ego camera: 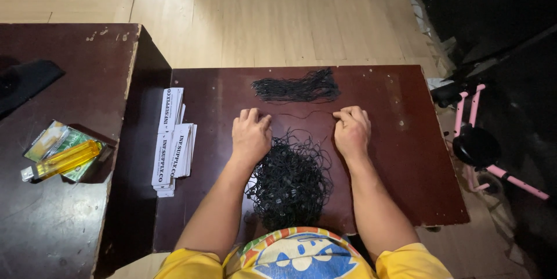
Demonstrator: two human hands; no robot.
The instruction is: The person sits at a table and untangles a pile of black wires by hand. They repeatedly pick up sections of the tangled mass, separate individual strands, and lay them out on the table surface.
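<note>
Centrally: single thin black cord (306, 114) stretched taut on dark red desk (406, 157), just beyond loose tangled cord heap (292, 180). Left hand (250, 135) curled, fingertips pinching cord's left end; right hand (351, 131) curled, pinching right end. Neat cord bundle (297, 87) beyond heap. White printed tags (173, 139) left of heap. Yellow lighter (62, 160) far left.
</note>
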